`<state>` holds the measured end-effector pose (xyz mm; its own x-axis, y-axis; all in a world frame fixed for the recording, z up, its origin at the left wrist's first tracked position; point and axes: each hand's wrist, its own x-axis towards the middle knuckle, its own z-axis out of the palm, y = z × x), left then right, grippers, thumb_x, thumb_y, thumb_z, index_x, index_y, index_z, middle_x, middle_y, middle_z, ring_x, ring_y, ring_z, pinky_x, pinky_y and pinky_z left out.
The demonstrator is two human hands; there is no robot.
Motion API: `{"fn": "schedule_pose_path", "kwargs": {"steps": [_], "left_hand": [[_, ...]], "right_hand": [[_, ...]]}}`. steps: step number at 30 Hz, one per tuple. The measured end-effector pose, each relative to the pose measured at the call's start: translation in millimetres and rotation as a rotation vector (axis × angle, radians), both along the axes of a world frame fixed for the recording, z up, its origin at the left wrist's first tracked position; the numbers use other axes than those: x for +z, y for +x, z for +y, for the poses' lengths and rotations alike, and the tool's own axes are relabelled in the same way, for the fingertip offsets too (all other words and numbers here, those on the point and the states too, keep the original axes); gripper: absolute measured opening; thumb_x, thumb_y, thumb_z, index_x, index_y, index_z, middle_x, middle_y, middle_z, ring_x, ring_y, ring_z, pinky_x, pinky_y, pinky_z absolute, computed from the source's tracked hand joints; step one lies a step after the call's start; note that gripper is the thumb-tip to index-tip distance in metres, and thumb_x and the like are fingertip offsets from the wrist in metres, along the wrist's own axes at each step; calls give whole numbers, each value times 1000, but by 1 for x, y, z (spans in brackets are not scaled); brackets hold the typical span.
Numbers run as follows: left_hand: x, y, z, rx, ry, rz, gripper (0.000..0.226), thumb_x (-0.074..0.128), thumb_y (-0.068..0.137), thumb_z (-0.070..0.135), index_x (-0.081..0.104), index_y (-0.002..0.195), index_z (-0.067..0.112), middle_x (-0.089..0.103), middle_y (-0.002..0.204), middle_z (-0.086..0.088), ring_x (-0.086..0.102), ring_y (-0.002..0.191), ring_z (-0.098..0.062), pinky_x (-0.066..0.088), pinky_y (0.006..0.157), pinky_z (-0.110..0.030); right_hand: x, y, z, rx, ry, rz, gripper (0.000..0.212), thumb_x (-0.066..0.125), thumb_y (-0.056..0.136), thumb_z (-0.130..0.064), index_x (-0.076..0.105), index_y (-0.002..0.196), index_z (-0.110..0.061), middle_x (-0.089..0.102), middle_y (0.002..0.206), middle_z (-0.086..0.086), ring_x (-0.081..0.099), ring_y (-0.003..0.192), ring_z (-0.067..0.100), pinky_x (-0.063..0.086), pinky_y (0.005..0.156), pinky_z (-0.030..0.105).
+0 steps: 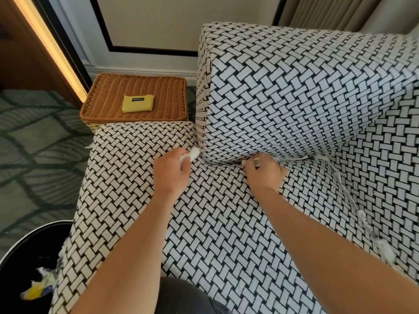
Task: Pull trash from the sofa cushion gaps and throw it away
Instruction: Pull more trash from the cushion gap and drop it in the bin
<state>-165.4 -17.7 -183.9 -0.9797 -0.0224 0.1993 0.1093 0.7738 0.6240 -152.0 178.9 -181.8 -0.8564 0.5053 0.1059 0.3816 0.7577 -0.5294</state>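
A sofa with a black-and-white woven pattern fills the view, its seat cushion (pixel 226 223) below the back cushion (pixel 283 98). My left hand (pixel 172 171) holds a white crumpled scrap (pixel 192 154) near the left end of the back cushion. My right hand (pixel 264 175) pinches a small piece of trash (pixel 255 162) at the gap under the back cushion. More pale scraps (pixel 362 218) lie along the gap on the right side. A black trash bin (pixel 27 264) at the lower left holds yellow and white litter.
A brown wicker basket (pixel 108 96) with a yellow packet (pixel 137 103) on its lid stands beside the sofa against the wall. Green patterned carpet (pixel 34 155) lies to the left. Curtains (pixel 328 12) hang at the upper right.
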Motion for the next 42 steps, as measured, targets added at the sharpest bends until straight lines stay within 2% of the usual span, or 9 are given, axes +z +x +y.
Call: {"fn": "schedule_pose_path", "kwargs": {"steps": [5, 9, 14, 16, 22, 28, 32, 38, 42], "left_hand": [[8, 32, -2, 15, 118, -202, 25, 45, 95, 20, 58, 113, 11, 56, 76, 2, 43, 48, -7, 29, 42, -16], [20, 66, -11, 7, 216, -358, 23, 47, 94, 21, 57, 112, 12, 59, 91, -2, 50, 56, -11, 37, 41, -17], [39, 120, -37, 39, 364, -389, 12, 50, 93, 15, 57, 102, 10, 60, 102, -9, 51, 64, -6, 38, 45, -12], [50, 134, -52, 130, 495, -439, 23, 49, 94, 15, 54, 116, 10, 63, 102, -9, 54, 65, -5, 40, 44, -10], [74, 165, -130, 356, 891, -521, 26, 52, 92, 14, 52, 118, 14, 64, 83, -4, 56, 64, -11, 44, 52, -21], [67, 195, -209, 466, 829, -516, 12, 51, 92, 10, 60, 100, 11, 63, 75, -4, 55, 60, -11, 44, 56, -23], [44, 215, -253, 577, 845, -504, 17, 52, 91, 8, 57, 75, 14, 59, 69, -6, 51, 57, -12, 42, 46, -17], [-3, 236, -298, 719, 765, -535, 12, 47, 88, 1, 58, 91, 6, 61, 73, -10, 52, 55, -15, 42, 40, -16], [-21, 223, -316, 779, 764, -515, 12, 50, 88, 10, 59, 94, 15, 67, 86, -10, 65, 86, -26, 55, 81, -40]], "right_hand": [[7, 31, -10, 42, -202, 84, 16, 59, 88, -21, 66, 100, -13, 60, 83, -5, 41, 68, -5, 44, 89, 39], [8, 65, -26, 61, -344, 72, 25, 63, 85, -27, 67, 104, -12, 67, 95, 5, 56, 76, 10, 54, 74, 32], [23, 102, -63, 86, -505, 36, 15, 58, 89, -24, 63, 101, -18, 59, 71, -6, 45, 50, 1, 36, 43, 14], [37, 110, -84, 208, -538, 19, 14, 56, 90, -23, 63, 98, -13, 55, 67, -12, 42, 49, 1, 33, 39, 9], [83, 116, -172, 705, -597, -259, 19, 63, 85, -23, 63, 103, -17, 57, 61, -6, 41, 48, 13, 41, 45, 26], [88, 123, -263, 894, -495, -349, 19, 63, 83, -17, 67, 100, -10, 63, 80, 0, 55, 62, 11, 43, 53, 16], [70, 131, -315, 919, -424, -412, 19, 63, 81, -18, 70, 98, -13, 66, 95, 0, 60, 89, 13, 46, 80, 25], [28, 134, -371, 894, -387, -514, 23, 55, 81, -10, 66, 92, 7, 67, 95, 22, 62, 91, 36, 50, 86, 48], [10, 124, -394, 884, -367, -540, 33, 48, 90, -18, 59, 116, -1, 60, 119, 13, 54, 111, 29, 42, 97, 36]]}}
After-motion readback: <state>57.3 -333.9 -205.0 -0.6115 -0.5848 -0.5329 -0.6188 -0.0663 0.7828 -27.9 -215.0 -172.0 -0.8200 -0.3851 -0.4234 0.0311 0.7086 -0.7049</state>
